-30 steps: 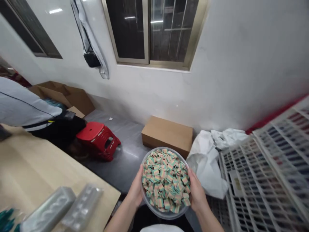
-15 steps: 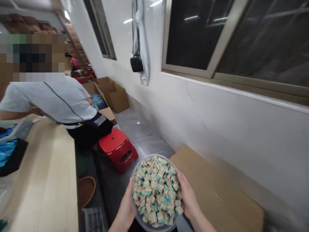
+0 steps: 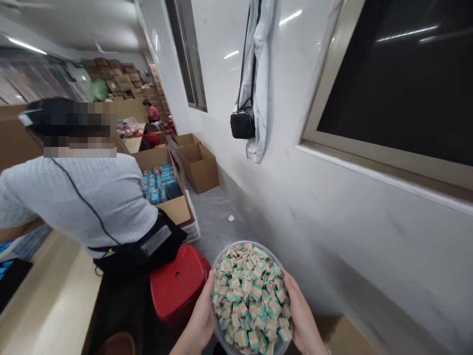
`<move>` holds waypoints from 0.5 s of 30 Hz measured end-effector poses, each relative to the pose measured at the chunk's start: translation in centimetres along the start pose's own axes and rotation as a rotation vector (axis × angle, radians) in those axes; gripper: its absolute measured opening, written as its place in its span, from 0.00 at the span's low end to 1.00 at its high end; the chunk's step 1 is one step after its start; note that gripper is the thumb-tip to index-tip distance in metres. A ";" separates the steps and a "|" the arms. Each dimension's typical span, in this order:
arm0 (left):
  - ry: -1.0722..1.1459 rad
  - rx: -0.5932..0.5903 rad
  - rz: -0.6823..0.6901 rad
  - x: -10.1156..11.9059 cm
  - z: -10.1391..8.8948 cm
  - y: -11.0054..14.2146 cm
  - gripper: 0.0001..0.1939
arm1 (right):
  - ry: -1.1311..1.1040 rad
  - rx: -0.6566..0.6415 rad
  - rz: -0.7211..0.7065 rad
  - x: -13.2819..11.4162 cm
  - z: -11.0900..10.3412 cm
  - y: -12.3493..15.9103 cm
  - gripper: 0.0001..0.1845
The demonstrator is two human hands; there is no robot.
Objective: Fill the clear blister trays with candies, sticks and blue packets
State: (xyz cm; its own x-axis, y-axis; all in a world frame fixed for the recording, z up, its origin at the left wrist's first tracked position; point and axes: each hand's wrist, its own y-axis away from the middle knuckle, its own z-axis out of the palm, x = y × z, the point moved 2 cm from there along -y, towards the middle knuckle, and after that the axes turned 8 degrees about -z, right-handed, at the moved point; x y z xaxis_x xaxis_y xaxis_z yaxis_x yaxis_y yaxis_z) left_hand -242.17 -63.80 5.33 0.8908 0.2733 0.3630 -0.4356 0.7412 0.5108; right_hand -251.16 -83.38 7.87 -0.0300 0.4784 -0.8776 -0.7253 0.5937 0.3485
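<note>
A round clear plastic tub point(image 3: 217, 320) is held in front of me, heaped with small striped pieces point(image 3: 251, 296) in pink, yellow and green. My left hand point(image 3: 201, 313) grips the tub's left side. On the opposite side, my right hand point(image 3: 298, 313) presses against its wall. Both hands have their fingers partly hidden behind the tub. A red plastic stool point(image 3: 177, 283) stands just left of the tub.
A person in a grey shirt point(image 3: 99, 197) sits at a wooden table point(image 3: 55, 291) on the left. Beyond are a carton of blue packs point(image 3: 177, 209) and open cardboard boxes point(image 3: 201, 170). A black bag point(image 3: 243, 123) hangs on the right-hand wall. Cardboard point(image 3: 343, 335) lies at lower right.
The view has moved forward along the wall, bringing the seated person, stool and boxes closer. The cardboard at right has slid toward the bottom edge. Both hands still hold the tub.
</note>
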 end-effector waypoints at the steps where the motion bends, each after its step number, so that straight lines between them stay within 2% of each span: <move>1: 0.001 -0.008 -0.004 1.4 0.3 -1.6 0.35 | 0.003 -0.018 0.014 -0.7 0.7 -2.1 0.28; 6: 0.042 -0.038 0.041 8.3 1.2 -10.3 0.36 | 0.027 -0.200 0.026 -3.6 4.5 -13.8 0.30; 9: 0.088 -0.066 0.088 12.4 1.9 -15.1 0.36 | 0.103 -0.217 -0.003 -5.1 7.1 -21.1 0.30; 12: 0.121 -0.066 0.158 16.7 3.2 -18.4 0.36 | 0.145 -0.236 -0.015 -6.6 10.0 -27.1 0.30; 15: 0.127 -0.044 0.213 21.3 4.5 -20.2 0.35 | 0.160 -0.271 0.029 -7.8 13.4 -31.8 0.29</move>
State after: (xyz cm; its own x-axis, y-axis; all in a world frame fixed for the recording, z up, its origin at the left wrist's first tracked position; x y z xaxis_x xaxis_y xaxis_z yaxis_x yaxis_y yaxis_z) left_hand -215.00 -75.71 6.27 0.7900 0.4988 0.3564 -0.6114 0.6838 0.3982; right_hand -218.62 -97.36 8.07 -0.1455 0.3719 -0.9168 -0.8789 0.3769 0.2924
